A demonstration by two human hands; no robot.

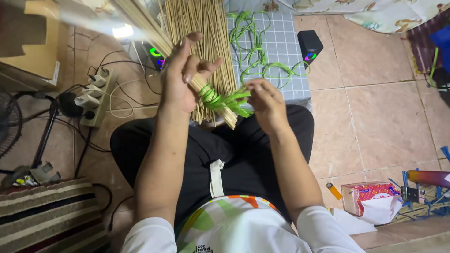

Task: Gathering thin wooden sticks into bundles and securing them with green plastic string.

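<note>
Tiled floor (pixel 375 107), pale pink, with the person seated cross-legged at its centre; open floor lies to the person's right, while the left side is crowded by a power strip (pixel 96 96) with trailing cables, a fan stand (pixel 44 136) and a striped mat (pixel 47 211). A grid-patterned cloth (pixel 286 51) lies ahead, carrying loose green plastic ribbon (pixel 255 51) and a small black speaker (pixel 309 44). A tissue box (pixel 368 197) and an orange lighter (pixel 333 190) sit near the right knee.

Bundle of thin pale sticks (pixel 201 28), held upright over the lap, its lower end just above the legs. The left hand (pixel 180 77) wraps the bundle near its lower end, thumb and palm gripping, fingers partly lifted. A green ribbon binding (pixel 213 97) circles the sticks just below that grip. The right hand (pixel 265 100) pinches the free ribbon end (pixel 239 96) between closed fingertips, pulled taut sideways.

Judgement: a firm binding calls for steady squeeze by the left hand while the right keeps tension level with the existing turns, so none slips toward the stick tips. Room for pulling is best to the right; the stick tops stand near a cardboard box (pixel 33 42) at upper left.
</note>
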